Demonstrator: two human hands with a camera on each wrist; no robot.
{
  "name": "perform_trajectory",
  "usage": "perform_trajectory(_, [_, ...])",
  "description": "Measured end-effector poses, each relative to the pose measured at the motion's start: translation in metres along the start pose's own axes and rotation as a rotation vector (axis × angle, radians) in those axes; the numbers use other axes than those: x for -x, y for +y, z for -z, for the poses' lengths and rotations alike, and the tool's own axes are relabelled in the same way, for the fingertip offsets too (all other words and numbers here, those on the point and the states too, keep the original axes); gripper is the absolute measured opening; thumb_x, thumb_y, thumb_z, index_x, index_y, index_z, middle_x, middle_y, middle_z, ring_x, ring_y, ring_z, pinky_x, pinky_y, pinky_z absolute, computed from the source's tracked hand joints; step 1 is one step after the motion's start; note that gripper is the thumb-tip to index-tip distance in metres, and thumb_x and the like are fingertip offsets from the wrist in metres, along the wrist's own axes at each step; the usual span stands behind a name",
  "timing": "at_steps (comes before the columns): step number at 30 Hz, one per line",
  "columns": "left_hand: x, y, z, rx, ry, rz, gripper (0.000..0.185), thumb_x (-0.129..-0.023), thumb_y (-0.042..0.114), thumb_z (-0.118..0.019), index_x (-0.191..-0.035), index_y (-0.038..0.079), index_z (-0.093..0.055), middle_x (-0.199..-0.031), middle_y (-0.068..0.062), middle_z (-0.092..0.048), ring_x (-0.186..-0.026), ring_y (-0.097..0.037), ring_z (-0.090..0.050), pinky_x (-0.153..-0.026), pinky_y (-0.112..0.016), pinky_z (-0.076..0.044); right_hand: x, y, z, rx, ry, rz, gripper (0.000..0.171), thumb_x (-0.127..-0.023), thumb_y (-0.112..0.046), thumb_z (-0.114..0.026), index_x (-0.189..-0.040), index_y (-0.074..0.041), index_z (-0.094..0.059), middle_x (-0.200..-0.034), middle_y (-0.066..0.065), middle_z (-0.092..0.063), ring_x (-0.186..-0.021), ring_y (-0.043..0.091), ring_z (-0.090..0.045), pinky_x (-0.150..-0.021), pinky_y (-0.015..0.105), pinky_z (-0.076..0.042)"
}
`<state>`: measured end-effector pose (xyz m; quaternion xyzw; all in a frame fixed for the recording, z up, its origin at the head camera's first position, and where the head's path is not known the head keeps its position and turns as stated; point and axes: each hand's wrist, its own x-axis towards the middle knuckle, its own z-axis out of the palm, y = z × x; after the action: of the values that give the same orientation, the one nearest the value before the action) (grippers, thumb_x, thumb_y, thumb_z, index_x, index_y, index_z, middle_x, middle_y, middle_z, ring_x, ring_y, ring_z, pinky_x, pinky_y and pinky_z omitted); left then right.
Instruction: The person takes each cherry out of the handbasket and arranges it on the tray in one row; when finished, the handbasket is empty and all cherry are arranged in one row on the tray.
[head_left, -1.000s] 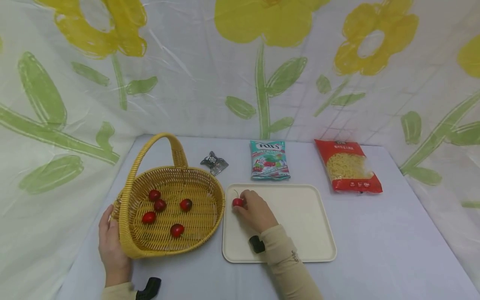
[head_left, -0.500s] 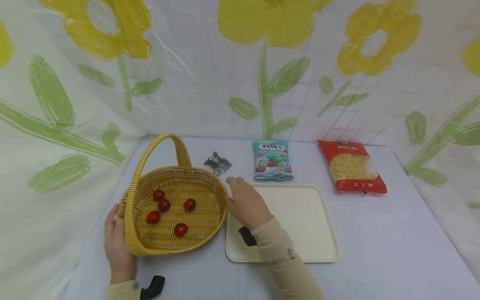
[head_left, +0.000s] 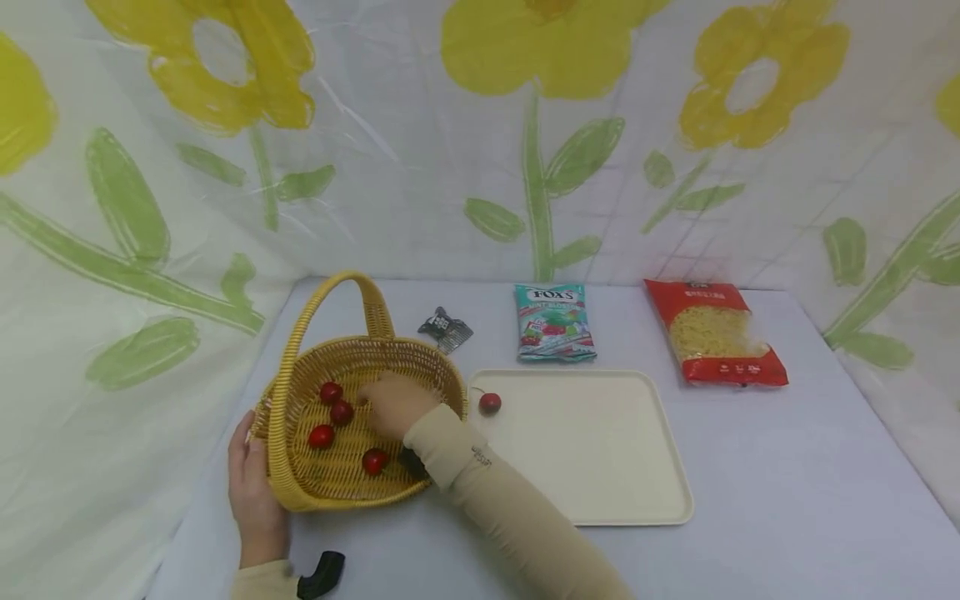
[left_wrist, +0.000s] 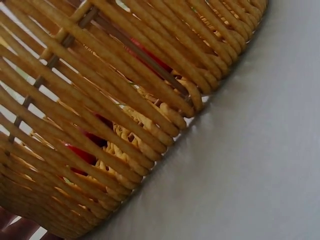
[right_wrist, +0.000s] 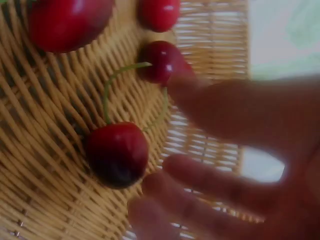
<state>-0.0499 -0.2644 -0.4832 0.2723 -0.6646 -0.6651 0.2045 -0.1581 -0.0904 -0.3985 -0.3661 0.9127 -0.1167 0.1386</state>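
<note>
While the left hand (head_left: 257,492) rests against the left outer side of the wicker basket (head_left: 333,475), the right hand (head_left: 397,407) is positioned inside the basket. The right grip is released: in the right wrist view, the thumb and fingers stand apart near a dark red cherry (right_wrist: 117,155), with nothing clasped between them. Contact with that cherry cannot be confirmed. The state of the left grip cannot be told, because the curl of its fingers is not shown. Four further cherries (head_left: 321,436) lie in the basket, three grouped at the left and one toward the front rim. A single stemmed cherry (head_left: 490,403) lies in the rear left corner of the cream tray (head_left: 600,450), which sits on the counter (head_left: 787,475) just right of the basket. Behind these items are a small dark packet (head_left: 446,329), a teal FOX'S bag (head_left: 555,325) and, farther right, a red bag (head_left: 716,333).
</note>
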Motion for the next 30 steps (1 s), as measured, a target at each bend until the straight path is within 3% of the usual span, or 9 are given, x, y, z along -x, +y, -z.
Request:
perform_trajectory(4, [0.003, 0.002, -0.002, -0.018, -0.006, -0.003, 0.041, -0.104, 0.038, -0.028, -0.145, 0.036, -0.034, -0.15, 0.007, -0.035, -0.121, -0.006, -0.047, -0.082, -0.004, -0.045, 0.001, -0.004, -0.004, 0.077, -0.015, -0.057, 0.028, -0.088, -0.013, -0.065, -0.115, -0.021, -0.069, -0.107, -0.007, -0.068, -0.107, 0.011, -0.057, -0.093, 0.022, -0.045])
perform_trajectory(7, [0.004, 0.004, -0.003, -0.049, -0.009, -0.011, 0.042, -0.104, 0.038, -0.027, -0.146, 0.036, -0.033, -0.152, 0.009, -0.032, -0.128, -0.008, -0.042, -0.086, -0.003, -0.042, 0.001, -0.003, -0.006, 0.097, -0.038, -0.056, 0.024, -0.086, -0.012, -0.068, -0.109, -0.02, -0.07, -0.104, -0.007, -0.069, -0.106, 0.012, -0.057, -0.092, 0.022, -0.045])
perform_trajectory(18, [0.004, 0.004, 0.0, -0.079, 0.003, -0.014, 0.042, -0.104, 0.039, -0.027, -0.145, 0.036, -0.033, -0.152, 0.01, -0.032, -0.132, -0.009, -0.038, -0.09, -0.002, -0.039, -0.003, 0.003, -0.013, 0.064, -0.038, -0.054, 0.02, -0.083, -0.008, -0.07, -0.101, -0.016, -0.066, -0.099, -0.003, -0.066, -0.097, 0.01, -0.058, -0.085, 0.019, -0.049])
perform_trajectory(22, [0.004, 0.002, -0.002, -0.107, 0.001, 0.021, 0.043, -0.104, 0.042, -0.026, -0.146, 0.039, -0.031, -0.153, 0.013, -0.029, -0.139, -0.008, -0.03, -0.103, -0.007, -0.033, 0.004, 0.011, -0.003, 0.005, -0.033, 0.006, 0.02, -0.086, -0.009, -0.068, -0.105, -0.014, -0.064, -0.097, -0.002, -0.062, -0.091, 0.01, -0.057, -0.078, 0.018, -0.048])
perform_trajectory(26, [0.004, 0.001, -0.002, -0.122, -0.003, 0.046, 0.043, -0.104, 0.043, -0.025, -0.147, 0.039, -0.029, -0.154, 0.014, -0.026, -0.14, -0.008, -0.027, -0.104, -0.007, -0.031, 0.025, 0.024, 0.016, -0.084, 0.019, 0.039, 0.03, -0.09, -0.015, -0.066, -0.119, -0.011, -0.059, -0.112, 0.002, -0.061, -0.103, 0.013, -0.058, -0.088, 0.021, -0.048])
perform_trajectory(28, [0.003, 0.001, -0.001, -0.112, -0.001, 0.042, 0.044, -0.104, 0.041, -0.025, -0.147, 0.037, -0.029, -0.153, 0.012, -0.028, -0.137, -0.008, -0.032, -0.097, -0.004, -0.035, 0.038, 0.031, 0.026, -0.119, 0.075, 0.046, 0.035, -0.091, -0.018, -0.065, -0.125, -0.01, -0.056, -0.12, 0.005, -0.059, -0.109, 0.015, -0.057, -0.094, 0.024, -0.047])
perform_trajectory(30, [0.002, 0.002, 0.001, -0.102, 0.005, 0.037, 0.044, -0.104, 0.041, -0.026, -0.147, 0.036, -0.03, -0.153, 0.01, -0.031, -0.132, -0.008, -0.037, -0.089, -0.001, -0.038, 0.052, 0.041, 0.035, -0.163, 0.143, 0.049, 0.035, -0.092, -0.019, -0.065, -0.125, -0.011, -0.057, -0.119, 0.004, -0.058, -0.105, 0.014, -0.057, -0.091, 0.025, -0.049])
